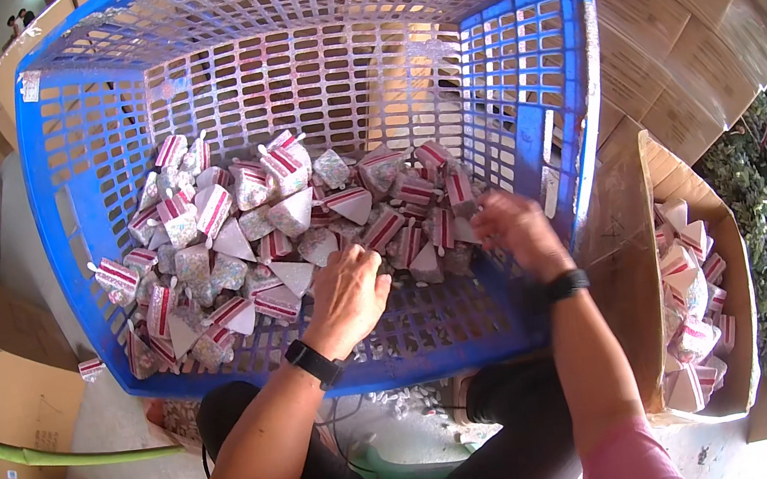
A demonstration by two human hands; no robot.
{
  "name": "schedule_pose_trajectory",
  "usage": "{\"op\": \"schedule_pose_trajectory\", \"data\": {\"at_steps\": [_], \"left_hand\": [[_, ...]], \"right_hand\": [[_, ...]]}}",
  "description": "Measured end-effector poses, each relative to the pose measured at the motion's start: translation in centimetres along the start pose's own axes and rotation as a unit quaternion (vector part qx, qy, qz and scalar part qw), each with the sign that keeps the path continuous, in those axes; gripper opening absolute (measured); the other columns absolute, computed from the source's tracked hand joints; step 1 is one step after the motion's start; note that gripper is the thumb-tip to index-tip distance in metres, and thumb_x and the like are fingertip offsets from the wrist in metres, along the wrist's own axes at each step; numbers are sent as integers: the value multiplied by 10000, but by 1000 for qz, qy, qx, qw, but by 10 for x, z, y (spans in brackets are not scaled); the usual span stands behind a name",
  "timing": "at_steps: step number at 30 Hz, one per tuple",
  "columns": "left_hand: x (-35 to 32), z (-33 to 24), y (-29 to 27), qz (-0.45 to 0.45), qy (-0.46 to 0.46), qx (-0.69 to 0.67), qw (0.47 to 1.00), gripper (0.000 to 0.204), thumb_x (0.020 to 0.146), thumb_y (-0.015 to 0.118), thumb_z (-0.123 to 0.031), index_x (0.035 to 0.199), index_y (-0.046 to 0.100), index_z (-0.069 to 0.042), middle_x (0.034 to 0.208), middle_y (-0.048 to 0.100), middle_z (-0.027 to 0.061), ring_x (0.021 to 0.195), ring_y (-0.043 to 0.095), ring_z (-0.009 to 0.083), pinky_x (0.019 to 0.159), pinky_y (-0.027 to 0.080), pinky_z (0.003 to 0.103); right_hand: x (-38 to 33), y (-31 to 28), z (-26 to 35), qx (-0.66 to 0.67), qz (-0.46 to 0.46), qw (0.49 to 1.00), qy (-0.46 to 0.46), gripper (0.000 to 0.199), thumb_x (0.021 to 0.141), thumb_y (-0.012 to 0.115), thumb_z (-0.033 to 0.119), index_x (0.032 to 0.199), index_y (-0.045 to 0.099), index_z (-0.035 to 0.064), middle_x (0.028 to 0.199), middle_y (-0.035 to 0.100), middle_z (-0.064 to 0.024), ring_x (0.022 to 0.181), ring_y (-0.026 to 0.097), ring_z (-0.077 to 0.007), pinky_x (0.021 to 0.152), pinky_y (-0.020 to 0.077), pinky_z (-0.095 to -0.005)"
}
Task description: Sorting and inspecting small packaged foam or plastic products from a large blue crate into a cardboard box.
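Note:
A pile of wedge-shaped cake-slice ornaments (pixel 214 207), white with pink-red stripes and speckled faces, lies in a large blue plastic basket (pixel 66 282). My left hand (pixel 350 291), a dark watch on its wrist, is over the pile's near edge. Its fingers curl downward and are closed, but their tips are hidden, so what they hold cannot be made out. My right hand (pixel 521 232), with a dark band at the wrist, reaches to the pile's right end beside several ornaments. Its fingers are bent and smeared by motion, which leaves their grip unclear.
On the right stands an open cardboard box (pixel 731 283) with more ornaments inside. Stacked cartons (pixel 642 24) rise behind it, next to dark green artificial foliage (pixel 765 186). An open carton (pixel 7 353) and a green hose (pixel 75 456) are at the left. White bits litter the floor.

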State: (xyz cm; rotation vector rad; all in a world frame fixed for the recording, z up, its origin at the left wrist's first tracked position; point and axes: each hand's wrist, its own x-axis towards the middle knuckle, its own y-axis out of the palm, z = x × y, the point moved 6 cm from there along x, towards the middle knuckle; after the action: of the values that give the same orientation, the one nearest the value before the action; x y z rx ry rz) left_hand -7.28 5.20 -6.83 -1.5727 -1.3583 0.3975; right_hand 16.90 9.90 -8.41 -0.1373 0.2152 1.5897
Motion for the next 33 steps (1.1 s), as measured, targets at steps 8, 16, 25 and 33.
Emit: {"op": "schedule_pose_trajectory", "data": {"at_steps": [8,16,25,33], "left_hand": [[0,-13,-8,40,20,-25,999,164,749,583,-152,783,497,-17,769,532,132,726,530,317,659,432,406],[10,-4,-12,60,-4,-36,998,163,758,580,-142,808,517,0,755,550,147,718,540,321,638,435,410],[10,19,-10,104,-79,-22,991,184,760,586,-146,878,508,-27,801,554,149,736,560,335,645,447,418],[-4,1,-13,77,99,-64,990,221,788,584,-179,916,485,-28,859,515,129,802,540,306,684,445,401]], "right_hand": [[69,-1,-195,-278,-110,949,-100,421,729,589,338,954,594,-18,881,608,-206,861,577,-337,768,444,-374],[70,8,-224,-476,-263,833,105,627,653,656,387,1025,518,-98,973,574,-278,964,546,-380,868,400,-404],[27,51,-171,-136,-5,990,49,450,668,688,204,1021,528,-25,912,587,-84,786,559,-172,686,449,-302],[-10,69,-54,-26,247,964,92,455,691,593,233,1061,551,-28,965,586,-53,876,524,-160,813,385,-285]]}}
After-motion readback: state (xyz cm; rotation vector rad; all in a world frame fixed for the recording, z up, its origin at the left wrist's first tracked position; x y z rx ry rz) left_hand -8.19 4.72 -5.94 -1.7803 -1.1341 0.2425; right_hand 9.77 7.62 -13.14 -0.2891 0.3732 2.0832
